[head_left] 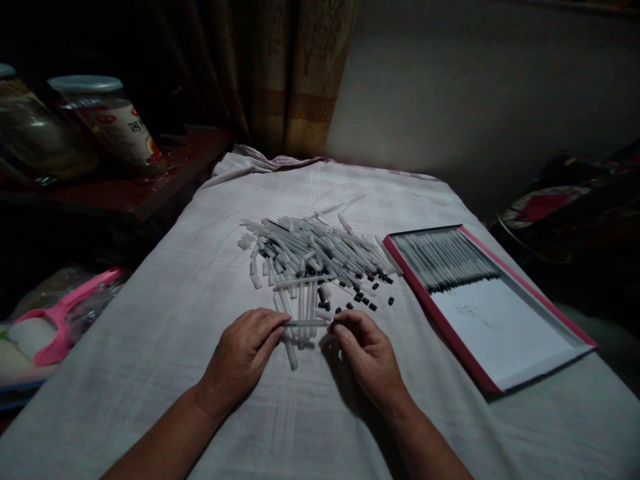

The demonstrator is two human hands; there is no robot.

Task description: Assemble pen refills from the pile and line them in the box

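Between my hands lies a clear pen barrel (309,323), held level above the cloth. My left hand (249,343) pinches its left end. At the barrel's right end, the thumb and fingers of my right hand (369,350) are closed around a small black pen part (335,324), mostly hidden by the fingertips. Just beyond is a heap of clear pen barrels and caps (320,247). Small black plugs (365,301) are scattered along its near right side. A few loose barrels (301,307) lie under and behind the held one.
To the right, a shallow red-edged box (530,333) holds a row of pens (445,257) with black ends. A white cloth (200,227) covers the surface. On the left stand a lidded jar (107,120) on a dark red table (150,183) and a pink-handled object (65,320).
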